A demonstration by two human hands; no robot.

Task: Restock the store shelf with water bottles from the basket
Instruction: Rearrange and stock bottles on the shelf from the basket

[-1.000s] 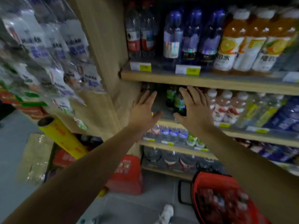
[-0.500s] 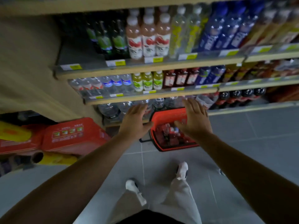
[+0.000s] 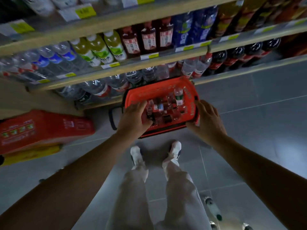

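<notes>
Water bottles [image 3: 163, 108], clear, red-labelled, jumbled in red basket [image 3: 191, 98]

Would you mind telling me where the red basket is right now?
In the head view the red basket sits on the floor at centre, against the bottom shelf, between the left hand and right hand.

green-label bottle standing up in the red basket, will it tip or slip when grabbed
The green-label bottle stands tall and narrow among lying bottles, so a nudge would probably topple it. Its clear plastic looks smooth, perhaps slippery. It appears small, likely light.
</notes>
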